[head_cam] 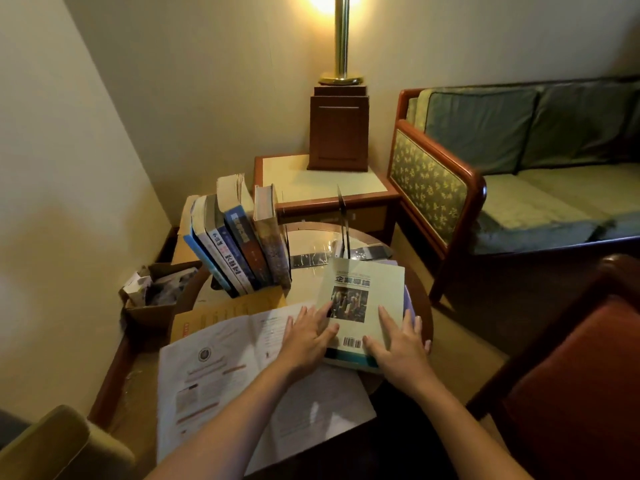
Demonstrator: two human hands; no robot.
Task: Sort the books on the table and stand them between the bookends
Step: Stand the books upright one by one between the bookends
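A pale green book with a photo on its cover lies flat on top of a small stack at the right of the round table. My left hand rests on its left edge and my right hand presses on its lower right corner, fingers spread. Several books stand leaning left at the back left of the table. A thin dark bookend stands upright at the back right, apart from the row. Whichever bookend holds the left end of the row is hidden.
A large open booklet and a brown envelope cover the table's front left. A cardboard box sits on the floor to the left. A side table with a lamp stands behind, a sofa at right, a red chair near right.
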